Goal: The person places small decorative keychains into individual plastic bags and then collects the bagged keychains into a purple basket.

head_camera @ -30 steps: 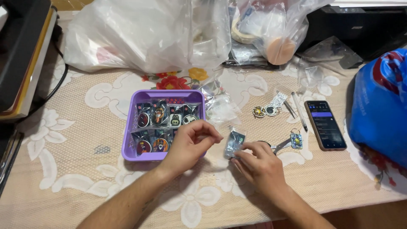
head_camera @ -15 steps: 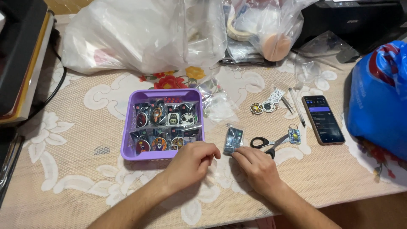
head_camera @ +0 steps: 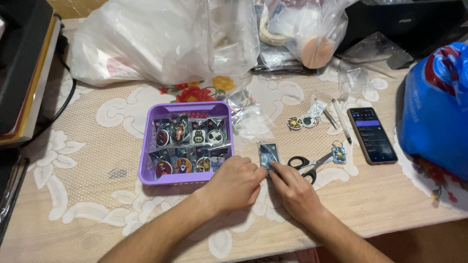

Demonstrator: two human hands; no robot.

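Note:
A small clear packet (head_camera: 268,154) with a keychain inside lies on the lace tablecloth, just right of a purple tray (head_camera: 146,146). My left hand (head_camera: 236,182) and my right hand (head_camera: 291,187) both press on the packet's near end with their fingertips. The tray holds several bagged round keychains (head_camera: 187,143) in two rows. Black-handled scissors (head_camera: 304,162) lie right beside my right hand.
A phone (head_camera: 371,135) lies at the right, next to a blue bag (head_camera: 436,107). Loose round charms (head_camera: 302,121), a pen (head_camera: 341,127) and a square keychain (head_camera: 339,154) lie between. Large clear plastic bags (head_camera: 161,39) crowd the back. Dark equipment (head_camera: 22,63) stands at the left.
My left hand came off the tray's edge and joined my right hand at the packet. The packet went from being held up to lying flat on the cloth.

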